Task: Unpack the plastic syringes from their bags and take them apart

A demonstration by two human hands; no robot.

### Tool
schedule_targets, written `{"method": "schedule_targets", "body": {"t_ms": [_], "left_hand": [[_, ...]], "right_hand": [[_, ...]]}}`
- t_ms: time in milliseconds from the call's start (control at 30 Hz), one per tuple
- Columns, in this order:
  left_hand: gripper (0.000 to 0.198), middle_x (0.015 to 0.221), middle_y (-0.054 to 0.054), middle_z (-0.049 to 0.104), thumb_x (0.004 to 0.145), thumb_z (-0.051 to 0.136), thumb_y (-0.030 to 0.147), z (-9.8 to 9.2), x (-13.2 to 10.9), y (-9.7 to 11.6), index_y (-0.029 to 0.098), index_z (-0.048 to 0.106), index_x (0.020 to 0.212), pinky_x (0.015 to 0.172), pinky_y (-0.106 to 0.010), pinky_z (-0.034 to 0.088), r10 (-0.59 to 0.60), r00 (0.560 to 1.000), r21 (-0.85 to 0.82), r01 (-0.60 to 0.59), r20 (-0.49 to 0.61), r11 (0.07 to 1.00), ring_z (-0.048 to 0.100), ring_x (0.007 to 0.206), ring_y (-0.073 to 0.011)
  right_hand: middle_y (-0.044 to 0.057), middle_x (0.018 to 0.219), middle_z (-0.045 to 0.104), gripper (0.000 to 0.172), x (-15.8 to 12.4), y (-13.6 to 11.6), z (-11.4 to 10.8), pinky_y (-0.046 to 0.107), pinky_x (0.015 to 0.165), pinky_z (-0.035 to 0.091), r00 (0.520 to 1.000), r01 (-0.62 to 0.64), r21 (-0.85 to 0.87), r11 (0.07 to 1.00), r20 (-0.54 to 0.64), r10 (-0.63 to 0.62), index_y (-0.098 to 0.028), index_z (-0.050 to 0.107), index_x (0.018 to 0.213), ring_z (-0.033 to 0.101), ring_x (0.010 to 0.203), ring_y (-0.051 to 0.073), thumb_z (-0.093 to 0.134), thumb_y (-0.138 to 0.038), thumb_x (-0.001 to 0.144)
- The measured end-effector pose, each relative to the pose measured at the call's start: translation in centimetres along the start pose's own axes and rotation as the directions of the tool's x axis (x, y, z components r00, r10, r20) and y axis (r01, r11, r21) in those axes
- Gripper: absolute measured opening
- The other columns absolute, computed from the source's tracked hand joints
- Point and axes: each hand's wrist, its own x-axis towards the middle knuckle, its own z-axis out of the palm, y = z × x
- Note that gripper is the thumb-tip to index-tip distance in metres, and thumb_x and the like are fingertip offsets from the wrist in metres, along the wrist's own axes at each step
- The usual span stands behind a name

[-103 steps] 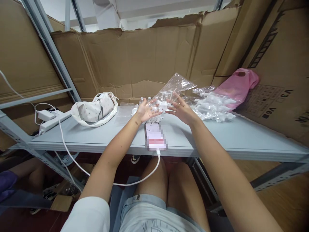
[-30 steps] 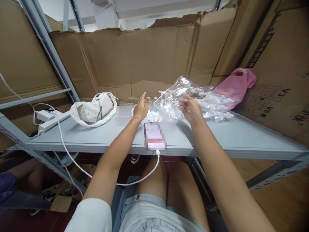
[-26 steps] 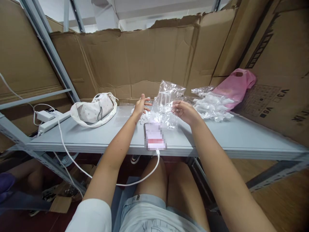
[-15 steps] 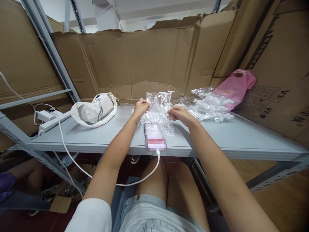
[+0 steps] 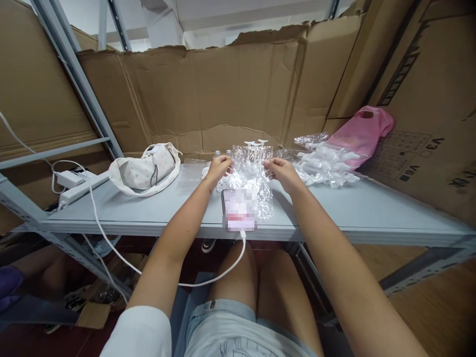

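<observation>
Left hand (image 5: 218, 169) and right hand (image 5: 281, 173) pinch a clear bag (image 5: 261, 182) by its sides, long axis toward the cardboard (image 5: 223, 91).

Lg. cardboard box (image 5: 427, 84) at far R: "V3" (image 5: 438, 143) w/ a small outlined square beside it, and lower down "V6" (image 5: 412, 167) w/ a dark-filled square next to it (both tilted to the cam.). The printed grid (image 5: 392, 146) on the same panel is too sm. to read; the dk. characters (image 5: 467, 177) at the R edge, ditto. Phone (image 5: 240, 213) on the bench (image 5: 148, 210): screen pixelated, no legible txt. Shorts tag (image 5: 212, 304): illegible.
</observation>
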Motion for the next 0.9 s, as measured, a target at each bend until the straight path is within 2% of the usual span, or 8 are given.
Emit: {"method": "schedule_targets", "body": {"t_ms": [133, 200, 367, 467, 633, 733, 833, 900], "left_hand": [[0.020, 0.062, 0.001, 0.059, 0.082, 0.057, 0.034, 0.1, 0.2, 0.0, 0.017, 0.055, 0.074, 0.045, -0.019, 0.031, 0.018, 0.998, -0.029, -0.020, -0.060, 0.999, 0.053, 0.047, -0.0072], [0.021, 0.057, 0.002, 0.056, 0.082, 0.058, 0.032, 0.1, 0.2, 0.0, 0.016, 0.053, 0.070, 0.046, -0.018, 0.031, 0.032, 0.997, -0.027, -0.034, -0.074, 0.999, 0.050, 0.046, -0.0066], [0.019, 0.054, 0.002, 0.056, 0.080, 0.062, 0.026, 0.5, -0.2, 0.0, 0.015, 0.056, 0.065, 0.049, -0.019, 0.033, 0.086, 0.994, -0.037, -0.083, 0.063, 0.996, 0.049, 0.048, -0.0065], [0.018, 0.051, 0.003, 0.054, 0.080, 0.060, 0.024, 0.9, -0.2, 0.1, 0.014, 0.058, 0.065, 0.050, -0.020, 0.034, 0.141, 0.990, -0.074, -0.138, 0.030, 0.988, 0.046, 0.047, -0.0060], [0.017, 0.050, 0.004, 0.054, 0.081, 0.060, 0.023, 1.2, 0.0, 0.1, 0.013, 0.061, 0.068, 0.050, -0.020, 0.034, 0.156, 0.988, -0.109, -0.156, -0.002, 0.982, 0.045, 0.044, -0.0055], [0.018, 0.050, 0.004, 0.054, 0.085, 0.057, 0.024, 0.8, 0.2, 0.0, 0.014, 0.061, 0.071, 0.047, -0.020, 0.033, 0.145, 0.989, -0.132, -0.146, -0.020, 0.980, 0.045, 0.042, -0.0059], [0.019, 0.050, 0.004, 0.053, 0.088, 0.053, 0.026, 0.3, 0.4, 0.0, 0.015, 0.060, 0.075, 0.045, -0.020, 0.032, 0.140, 0.986, -0.151, -0.152, -0.090, 0.977, 0.045, 0.040, -0.0059], [0.019, 0.051, 0.004, 0.053, 0.089, 0.052, 0.029, 0.1, 0.5, 0.1, 0.015, 0.060, 0.079, 0.044, -0.019, 0.032, 0.133, 0.983, -0.146, -0.151, -0.127, 0.978, 0.046, 0.040, -0.0058]], "right_hand": [[-0.001, 0.061, 0.059, 0.034, -0.2, 0.1, 0.2, 0.018, 0.046, 0.039, 0.988, -0.010, -0.038, 0.999, 0.152, 0.016, -0.018, 0.055, 0.061, 0.049, 0.050, 0.006, 0.079, -0.041, 0.064], [0.000, 0.066, 0.063, 0.033, -0.3, 0.0, 0.3, 0.018, 0.047, 0.039, 0.984, -0.045, -0.046, 0.998, 0.173, 0.052, -0.018, 0.056, 0.066, 0.051, 0.051, 0.006, 0.078, -0.042, 0.066], [0.000, 0.064, 0.061, 0.028, 0.0, -0.2, 0.3, 0.019, 0.044, 0.038, 0.999, -0.051, 0.010, 0.999, -0.001, 0.051, -0.018, 0.060, 0.071, 0.051, 0.048, 0.006, 0.074, -0.042, 0.072], [-0.002, 0.057, 0.056, 0.027, 0.2, 0.0, 0.2, 0.019, 0.044, 0.035, 0.998, 0.033, 0.013, 0.999, -0.060, -0.032, -0.017, 0.060, 0.065, 0.048, 0.045, 0.005, 0.075, -0.038, 0.071], [-0.004, 0.053, 0.050, 0.025, 0.5, 0.3, 0.2, 0.020, 0.043, 0.034, 0.985, 0.119, 0.033, 0.992, -0.126, -0.114, -0.017, 0.062, 0.067, 0.045, 0.044, 0.006, 0.074, -0.038, 0.070], [-0.002, 0.059, 0.056, 0.027, 0.3, 0.0, 0.0, 0.020, 0.045, 0.036, 0.995, 0.082, 0.084, 0.993, -0.071, -0.076, -0.017, 0.061, 0.072, 0.049, 0.046, 0.006, 0.075, -0.041, 0.070], [0.001, 0.070, 0.063, 0.030, -0.1, -0.2, -0.1, 0.019, 0.046, 0.038, 0.997, -0.002, 0.112, 0.994, 0.075, -0.007, -0.018, 0.062, 0.078, 0.055, 0.051, 0.007, 0.076, -0.043, 0.069], [0.002, 0.073, 0.064, 0.029, -0.3, -0.2, 0.0, 0.019, 0.048, 0.040, 0.982, -0.036, 0.063, 0.997, 0.186, 0.023, -0.017, 0.061, 0.075, 0.058, 0.054, 0.008, 0.077, -0.040, 0.068]]}}
